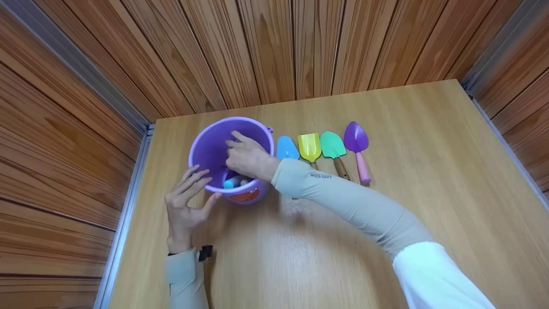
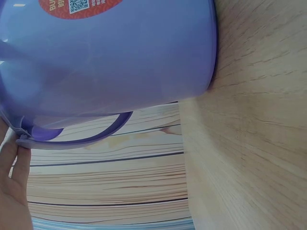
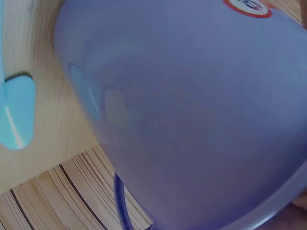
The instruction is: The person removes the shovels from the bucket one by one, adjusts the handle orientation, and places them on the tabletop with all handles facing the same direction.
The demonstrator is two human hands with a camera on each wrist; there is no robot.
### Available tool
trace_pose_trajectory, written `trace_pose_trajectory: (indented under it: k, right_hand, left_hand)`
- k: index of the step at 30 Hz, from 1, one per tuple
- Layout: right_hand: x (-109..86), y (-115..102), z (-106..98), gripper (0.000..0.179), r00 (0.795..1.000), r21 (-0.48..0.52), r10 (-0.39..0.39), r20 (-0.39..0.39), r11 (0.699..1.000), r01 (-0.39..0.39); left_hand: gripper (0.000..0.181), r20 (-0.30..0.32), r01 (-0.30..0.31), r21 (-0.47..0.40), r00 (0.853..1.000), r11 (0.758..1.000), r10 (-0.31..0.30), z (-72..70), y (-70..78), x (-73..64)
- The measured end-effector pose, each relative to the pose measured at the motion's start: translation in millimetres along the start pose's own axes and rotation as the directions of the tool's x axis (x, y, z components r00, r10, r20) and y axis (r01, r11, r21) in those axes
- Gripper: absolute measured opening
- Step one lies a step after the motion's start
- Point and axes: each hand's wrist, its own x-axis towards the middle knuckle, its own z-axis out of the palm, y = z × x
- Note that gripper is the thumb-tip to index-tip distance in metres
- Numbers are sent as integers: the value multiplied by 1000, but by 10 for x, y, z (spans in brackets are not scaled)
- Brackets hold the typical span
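Observation:
A purple bucket (image 1: 201, 146) stands upright at the left of the table, a red sticker on its near side. My left hand (image 1: 186, 206) is at its left and near rim, fingers fairly straight and thumb along the edge. In the left wrist view, fingertips touch the rim beside the bucket's handle (image 2: 91, 139). My right hand (image 1: 248, 156) reaches over the right rim into the bucket, index finger extended and nothing visible in its grip. Below it, inside, lie a light-blue rounded piece (image 1: 232, 183) and a smaller greyish one, partly hidden by the hand and rim.
Right of the bucket lies a row of toy shovels: blue (image 1: 286, 148), yellow (image 1: 309, 146), green with a wooden handle (image 1: 333, 145), and purple with a pink handle (image 1: 356, 137). My right forearm crosses over some handles. Wood-panelled walls (image 1: 274, 51) border the table.

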Motion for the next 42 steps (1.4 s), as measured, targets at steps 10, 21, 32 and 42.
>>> trace_pose_trajectory:
  k: [10,21,32,42]
  right_hand:
    - [11,-8,-39,20,1000,-53,0,21,999,1]
    - [-111,51,-126,17,997,-80,55,-48,995,-59]
    - [-257,176,-234,21,967,-40,165,-195,984,-176]
    - [-330,237,-259,39,959,-59,245,-140,965,-255]
  left_hand:
    - [51,-2,6,-14,1000,1000,-6,-2,-14,-17]
    - [46,1,5,-23,1000,1000,-5,-2,-14,-30]
    - [43,6,-2,-25,1000,1000,2,-11,5,1]
    - [41,16,23,-19,1000,1000,-23,-20,28,-3]
